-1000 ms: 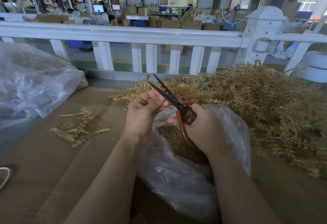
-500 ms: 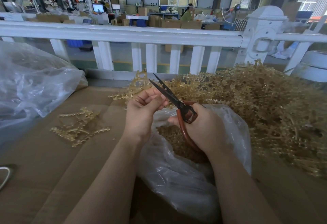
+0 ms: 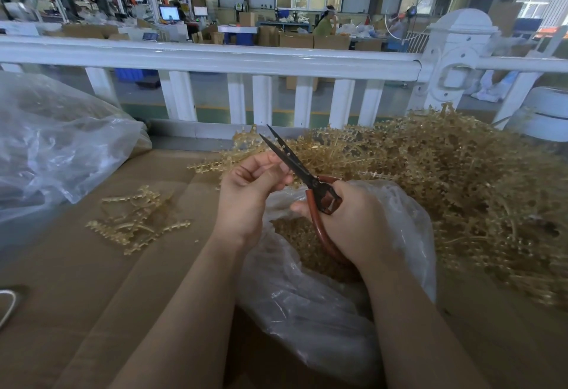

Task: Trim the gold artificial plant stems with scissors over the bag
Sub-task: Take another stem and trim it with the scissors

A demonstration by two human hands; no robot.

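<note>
Frame centre: right hand (image 3: 353, 222) curled round red-handled black-bladed scissors (image 3: 302, 173), left hand (image 3: 249, 192) fingers pinching what looks like a spiky gold plastic stem (image 3: 246, 138), above crinkly clear bag (image 3: 307, 302).

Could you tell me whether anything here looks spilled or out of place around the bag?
A small cluster of gold stems lies loose on the cardboard left of the clear bag, apart from the big pile. A few tiny crumbs lie nearby. Otherwise nothing stands out.
</note>
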